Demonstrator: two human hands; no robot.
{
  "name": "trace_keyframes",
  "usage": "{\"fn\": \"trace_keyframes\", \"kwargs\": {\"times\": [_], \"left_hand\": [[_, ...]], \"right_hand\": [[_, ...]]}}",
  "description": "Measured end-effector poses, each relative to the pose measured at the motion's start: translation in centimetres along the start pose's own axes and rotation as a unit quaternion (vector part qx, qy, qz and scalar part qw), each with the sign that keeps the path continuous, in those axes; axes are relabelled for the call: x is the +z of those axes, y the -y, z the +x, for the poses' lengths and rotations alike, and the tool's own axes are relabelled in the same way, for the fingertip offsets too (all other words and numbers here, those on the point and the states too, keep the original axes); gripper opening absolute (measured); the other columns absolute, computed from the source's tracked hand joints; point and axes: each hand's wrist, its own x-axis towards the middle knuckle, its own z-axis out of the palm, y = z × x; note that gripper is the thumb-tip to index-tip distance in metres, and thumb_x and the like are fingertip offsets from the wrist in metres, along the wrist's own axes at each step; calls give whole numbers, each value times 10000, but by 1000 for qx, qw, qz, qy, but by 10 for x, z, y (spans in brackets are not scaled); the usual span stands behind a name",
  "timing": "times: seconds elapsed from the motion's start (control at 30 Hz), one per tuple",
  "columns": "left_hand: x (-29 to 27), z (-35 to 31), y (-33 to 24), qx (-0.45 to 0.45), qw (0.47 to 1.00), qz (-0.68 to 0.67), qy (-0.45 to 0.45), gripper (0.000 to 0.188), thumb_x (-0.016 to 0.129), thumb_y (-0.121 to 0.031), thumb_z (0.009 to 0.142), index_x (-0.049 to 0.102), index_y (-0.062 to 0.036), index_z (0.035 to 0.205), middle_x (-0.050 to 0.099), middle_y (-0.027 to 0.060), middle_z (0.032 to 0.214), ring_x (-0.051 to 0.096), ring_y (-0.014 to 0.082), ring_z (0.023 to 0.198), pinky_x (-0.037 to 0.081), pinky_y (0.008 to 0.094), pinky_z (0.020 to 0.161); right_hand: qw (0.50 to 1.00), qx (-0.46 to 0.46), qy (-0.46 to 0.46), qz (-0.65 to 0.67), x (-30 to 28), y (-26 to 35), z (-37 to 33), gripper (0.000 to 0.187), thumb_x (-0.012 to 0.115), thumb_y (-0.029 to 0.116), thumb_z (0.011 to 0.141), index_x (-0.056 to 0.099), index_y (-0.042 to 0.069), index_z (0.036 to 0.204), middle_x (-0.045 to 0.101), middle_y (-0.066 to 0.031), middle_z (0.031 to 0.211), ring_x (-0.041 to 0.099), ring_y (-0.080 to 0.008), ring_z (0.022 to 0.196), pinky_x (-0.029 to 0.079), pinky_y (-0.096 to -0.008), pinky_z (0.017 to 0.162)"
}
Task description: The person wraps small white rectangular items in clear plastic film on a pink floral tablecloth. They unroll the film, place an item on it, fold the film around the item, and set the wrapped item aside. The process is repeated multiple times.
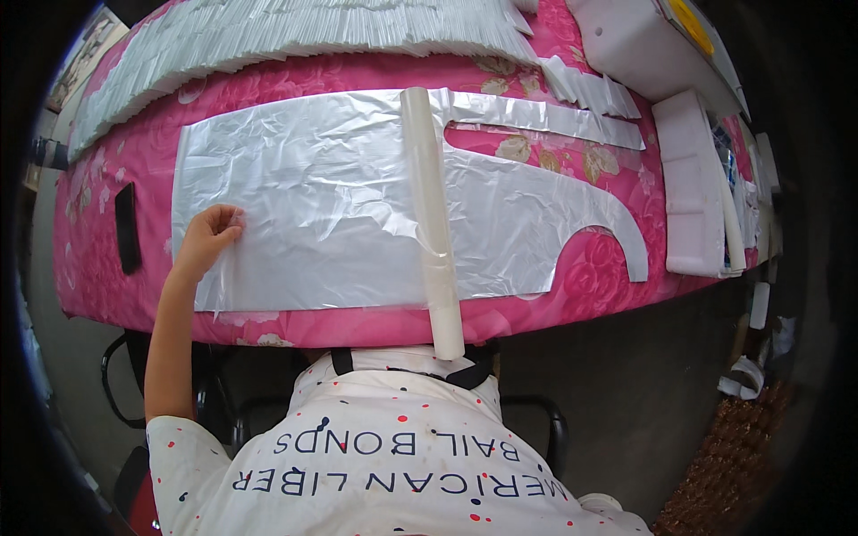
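Observation:
A thin, shiny white plastic sheet (313, 205), cut like a disposable apron, lies spread on the table. Its right end has a long strap and a curved cut-out. My left hand (214, 234) is at the sheet's left edge, thumb and fingers closed in a pinch on the plastic, which creases beneath them. Across the sheet, right of its middle, rests a long cream-coloured tube (433, 214); its near end sticks out past the table's front edge, by my body. No part of my right hand shows.
A pink flowered cloth (357, 329) covers the table. Overlapping folded white plastic pieces (313, 31) line the far side. At the right stands a white foam box (693, 192) with things in it. A black strip-shaped object (128, 229) lies at the left.

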Motion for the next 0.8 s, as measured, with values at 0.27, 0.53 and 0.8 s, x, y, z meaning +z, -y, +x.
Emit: {"fn": "trace_keyframes", "kwargs": {"times": [0.27, 0.53, 0.8], "left_hand": [[2, 1, 2, 14, 1000, 16, -11, 225, 587, 1, 799, 585, 18, 1023, 602, -1, 871, 543, 58, 798, 425, 197, 753], [2, -4, 3, -3, 1000, 1, -21, 218, 581, 3, 806, 586, 17, 1023, 595, -8, 867, 533, 58, 783, 424, 197, 739], [1, -2, 9, 17, 999, 13, -23, 216, 579, -3, 810, 583, 12, 1026, 593, -5, 867, 536, 59, 782, 425, 197, 721]], "right_hand": [[951, 48, -304, 29, -128, -40, -9, 243, 586, 249, 795, 647, 35, 892, 642, -159, 832, 623, -288, 727, 490, -392, 654], [962, -55, -257, 79, -96, 27, 23, 241, 581, 247, 791, 648, 35, 883, 642, -159, 827, 623, -291, 724, 490, -395, 656], [972, -154, -108, 141, -6, 110, 39, 240, 576, 246, 787, 649, 34, 874, 642, -159, 822, 622, -294, 721, 489, -398, 657]]}}
